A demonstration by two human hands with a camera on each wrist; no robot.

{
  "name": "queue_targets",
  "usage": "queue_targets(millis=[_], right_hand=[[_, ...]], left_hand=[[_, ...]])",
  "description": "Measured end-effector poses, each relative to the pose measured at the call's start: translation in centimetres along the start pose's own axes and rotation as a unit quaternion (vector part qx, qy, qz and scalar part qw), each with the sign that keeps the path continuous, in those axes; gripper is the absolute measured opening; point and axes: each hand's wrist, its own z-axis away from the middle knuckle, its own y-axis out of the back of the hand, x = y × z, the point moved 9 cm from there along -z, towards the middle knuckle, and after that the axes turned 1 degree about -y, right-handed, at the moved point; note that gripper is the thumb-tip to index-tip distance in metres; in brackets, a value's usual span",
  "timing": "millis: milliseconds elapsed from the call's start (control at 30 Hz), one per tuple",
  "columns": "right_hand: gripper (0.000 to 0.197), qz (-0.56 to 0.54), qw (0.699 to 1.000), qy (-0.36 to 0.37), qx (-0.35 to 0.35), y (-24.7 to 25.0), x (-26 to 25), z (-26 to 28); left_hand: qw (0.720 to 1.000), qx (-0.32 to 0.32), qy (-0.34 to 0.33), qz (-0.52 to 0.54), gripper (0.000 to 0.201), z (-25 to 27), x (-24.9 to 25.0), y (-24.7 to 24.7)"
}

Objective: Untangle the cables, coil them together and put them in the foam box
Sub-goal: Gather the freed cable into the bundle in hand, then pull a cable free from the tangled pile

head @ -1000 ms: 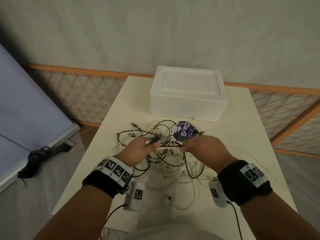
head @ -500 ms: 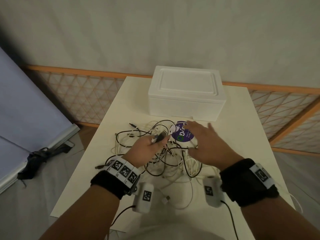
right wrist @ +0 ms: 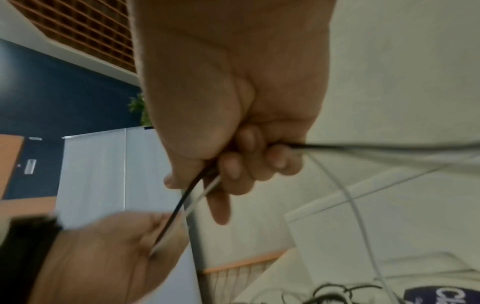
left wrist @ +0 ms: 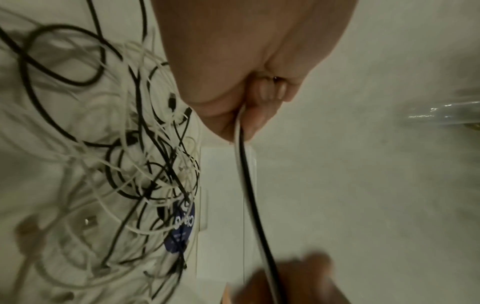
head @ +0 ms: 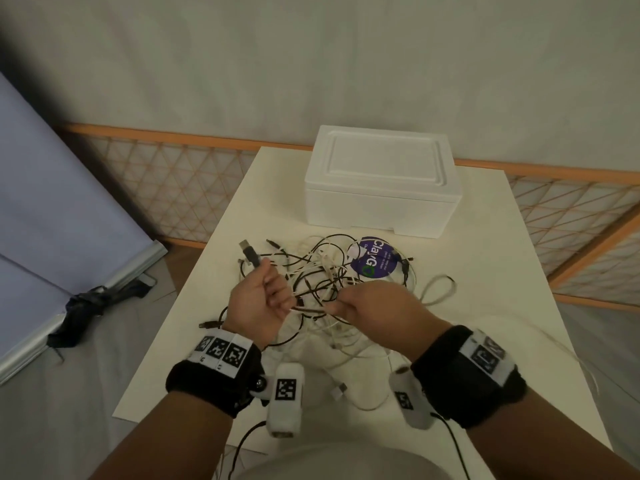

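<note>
A tangle of black and white cables lies on the white table, in front of the closed white foam box. My left hand grips a black cable and a white cable, and a black USB plug sticks up out of its fist. My right hand, close beside it, is curled round the same pair of cables. In the left wrist view the black and white strands run taut from my left fist to the right hand.
A purple round label lies under the cables near the box. A loose white loop lies to the right. A wooden lattice rail runs behind the table and a pale board leans at left.
My right hand was spread over the purple label; it has come back and closed on the cables beside my left hand. My left hand has lifted, raising the USB plug.
</note>
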Motion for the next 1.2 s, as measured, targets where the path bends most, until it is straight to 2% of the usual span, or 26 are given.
queue_targets(millis=[100,167,233,267,300,333,367,433,533,633,700,800,867,967,1100,1200], right_hand=[[0.054,0.043,0.992,-0.118,-0.014,1.1,4.7,3.0],[0.051,0.054,0.984,-0.16,-0.051,0.3,7.7,4.6],[0.047,0.041,0.976,-0.157,-0.147,-2.7,8.9,6.3],[0.04,0.041,0.966,-0.146,-0.211,-5.1,8.9,7.6],[0.03,0.065,0.958,-0.126,-0.247,-6.7,8.3,8.5],[0.02,0.098,0.965,-0.079,-0.228,-7.9,7.6,8.4],[0.017,0.121,0.976,-0.036,-0.177,-8.3,6.5,7.9],[0.014,0.078,0.99,-0.023,-0.114,-8.9,4.7,6.3],[0.025,0.041,0.992,0.021,-0.119,-12.3,1.5,3.3],[0.029,0.084,0.982,0.09,-0.146,-15.6,-1.4,1.4],[0.03,0.11,0.973,0.107,-0.174,-17.0,-1.9,1.2],[0.026,0.12,0.975,0.131,-0.132,-16.5,-2.3,0.8],[0.021,0.039,0.988,0.095,-0.112,-15.1,-1.9,0.5],[0.022,-0.105,0.99,0.06,-0.071,-10.9,-2.4,-0.2],[0.022,-0.289,0.957,0.021,0.002,-5.5,-2.9,-1.6],[0.039,-0.401,0.916,-0.008,0.019,-4.6,-2.6,-2.3]], left_hand=[[0.993,0.111,0.004,0.033,0.04,0.5,0.7,5.6],[0.985,0.169,0.031,0.026,0.04,1.1,0.8,9.3],[0.979,0.192,0.065,-0.023,0.039,1.9,-0.2,11.7],[0.976,0.195,0.08,-0.049,0.038,2.3,-1.0,12.4],[0.974,0.195,0.096,-0.068,0.036,2.7,-2.1,12.9],[0.972,0.191,0.111,-0.078,0.033,3.1,-3.1,13.1],[0.972,0.18,0.126,-0.081,0.028,3.5,-4.0,13.1],[0.974,0.151,0.154,-0.072,0.017,4.3,-5.7,12.4],[0.977,0.125,0.16,-0.071,0.024,5.0,-7.1,11.6],[0.978,0.129,0.135,-0.09,0.028,5.3,-7.5,11.6],[0.98,0.128,0.121,-0.093,0.025,5.4,-7.4,11.4],[0.978,0.13,0.096,-0.132,0.019,5.4,-6.8,11.2],[0.971,0.123,0.075,-0.19,0.015,5.5,-6.2,10.7],[0.963,0.062,0.058,-0.257,0.021,5.6,-5.5,8.3],[0.952,-0.039,0.039,-0.302,0.019,5.9,-5.0,4.3],[0.962,-0.036,0.028,-0.27,0.019,5.3,-4.0,3.8]])
